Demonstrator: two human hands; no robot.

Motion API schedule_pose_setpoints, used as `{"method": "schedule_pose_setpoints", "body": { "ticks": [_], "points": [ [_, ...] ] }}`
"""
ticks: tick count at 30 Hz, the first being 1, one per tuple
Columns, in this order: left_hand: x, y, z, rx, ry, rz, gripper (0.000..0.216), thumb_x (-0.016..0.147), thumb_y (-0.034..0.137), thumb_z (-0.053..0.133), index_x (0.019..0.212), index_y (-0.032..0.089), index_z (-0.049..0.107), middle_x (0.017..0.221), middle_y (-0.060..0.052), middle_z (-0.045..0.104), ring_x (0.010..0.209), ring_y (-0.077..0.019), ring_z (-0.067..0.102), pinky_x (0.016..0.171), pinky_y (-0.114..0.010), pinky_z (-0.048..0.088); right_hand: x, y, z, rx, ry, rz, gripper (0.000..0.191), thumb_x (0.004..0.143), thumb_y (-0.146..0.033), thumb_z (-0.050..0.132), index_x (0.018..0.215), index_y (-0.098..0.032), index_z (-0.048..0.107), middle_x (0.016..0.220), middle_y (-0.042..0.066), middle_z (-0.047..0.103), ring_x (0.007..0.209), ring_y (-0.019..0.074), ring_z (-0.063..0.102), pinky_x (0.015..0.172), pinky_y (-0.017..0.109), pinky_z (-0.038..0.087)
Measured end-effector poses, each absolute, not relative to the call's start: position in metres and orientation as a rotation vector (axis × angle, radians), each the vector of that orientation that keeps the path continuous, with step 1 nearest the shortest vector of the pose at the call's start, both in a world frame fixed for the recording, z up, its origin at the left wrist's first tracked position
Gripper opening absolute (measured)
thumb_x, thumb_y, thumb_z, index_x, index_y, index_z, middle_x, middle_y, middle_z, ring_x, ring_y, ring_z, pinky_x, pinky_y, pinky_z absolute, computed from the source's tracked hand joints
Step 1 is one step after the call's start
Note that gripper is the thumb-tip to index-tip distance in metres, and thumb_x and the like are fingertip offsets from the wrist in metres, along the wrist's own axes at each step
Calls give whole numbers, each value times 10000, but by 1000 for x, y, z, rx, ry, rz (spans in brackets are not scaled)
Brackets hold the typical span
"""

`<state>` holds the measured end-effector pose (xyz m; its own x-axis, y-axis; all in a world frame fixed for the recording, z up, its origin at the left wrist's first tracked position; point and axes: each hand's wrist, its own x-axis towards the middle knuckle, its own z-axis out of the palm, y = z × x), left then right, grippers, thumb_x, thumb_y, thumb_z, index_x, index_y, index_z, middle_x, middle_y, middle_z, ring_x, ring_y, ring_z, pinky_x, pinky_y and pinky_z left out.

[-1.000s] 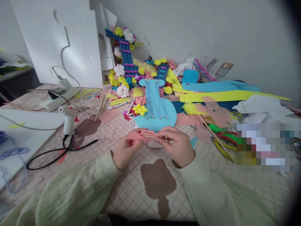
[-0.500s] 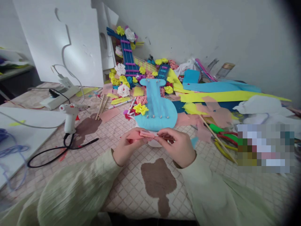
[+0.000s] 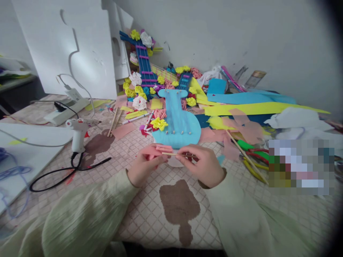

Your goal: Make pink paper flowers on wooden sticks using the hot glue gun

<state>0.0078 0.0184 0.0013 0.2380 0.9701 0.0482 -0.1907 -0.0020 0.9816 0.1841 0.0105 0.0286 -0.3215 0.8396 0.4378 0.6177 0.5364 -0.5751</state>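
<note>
My left hand (image 3: 145, 161) is closed on a folded piece of pink crepe paper (image 3: 164, 148). Between the thumb and fingers of my right hand (image 3: 203, 162) is a thin wooden stick (image 3: 171, 154), its tip reaching to the pink paper and my left fingertips. Just beyond both hands lies a light blue guitar-shaped craft piece (image 3: 184, 125) with strings and small pegs. A yellow paper flower (image 3: 159, 124) sits at its left side. Part of a white rounded shape (image 3: 178, 162) shows beneath my hands.
A white glue gun (image 3: 78, 134) with a black cable stands on the left, near a power strip (image 3: 66, 110). Decorated dark blue guitars (image 3: 146, 67) lean at the back among paper flowers. Pliers (image 3: 253, 169), crepe strips (image 3: 257, 109) and a stick lie on the right.
The wooden stick now shows clearly in my right hand, apart from the pink paper roll. The pink paper stays in my left hand. The view has shifted slightly.
</note>
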Motion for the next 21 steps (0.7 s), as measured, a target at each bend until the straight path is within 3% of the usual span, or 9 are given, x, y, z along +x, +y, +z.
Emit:
{"method": "schedule_pose_setpoints", "body": {
  "ticks": [7, 12, 16, 21],
  "points": [
    [8, 18, 2, 1197, 882, 1141, 80, 669, 227, 665, 705, 158, 685, 972, -64, 609, 789, -149, 577, 638, -245, 484, 193, 12, 40, -1237, -1897, 773, 163, 702, -321, 621, 711, -158, 615, 603, -13, 556, 432, 57, 353, 400, 205, 300],
    [7, 10, 7, 1319, 900, 1018, 373, 585, 186, 728, 914, 184, 552, 821, -5, 609, 741, -135, 580, 685, -264, 472, 190, 12, 38, -1200, -1674, 1184, 245, 728, -381, 578, 816, -158, 626, 588, -11, 560, 447, 73, 434, 378, 193, 328],
    [7, 8, 10, 1425, 863, 973, 262, 607, 197, 707, 816, 151, 556, 790, -14, 600, 731, -136, 575, 678, -258, 470, 187, 13, 34, -1155, -1654, 1341, 229, 713, -380, 597, 743, -157, 636, 618, -6, 592, 515, 93, 511, 448, 211, 402],
    [8, 8, 12, 1453, 843, 939, 170, 657, 204, 671, 773, 135, 566, 776, -19, 615, 735, -137, 587, 687, -255, 473, 185, 11, 34, -1185, -1624, 1373, 211, 701, -365, 611, 722, -156, 630, 589, -13, 567, 505, 86, 485, 444, 209, 382]
  ]
}}
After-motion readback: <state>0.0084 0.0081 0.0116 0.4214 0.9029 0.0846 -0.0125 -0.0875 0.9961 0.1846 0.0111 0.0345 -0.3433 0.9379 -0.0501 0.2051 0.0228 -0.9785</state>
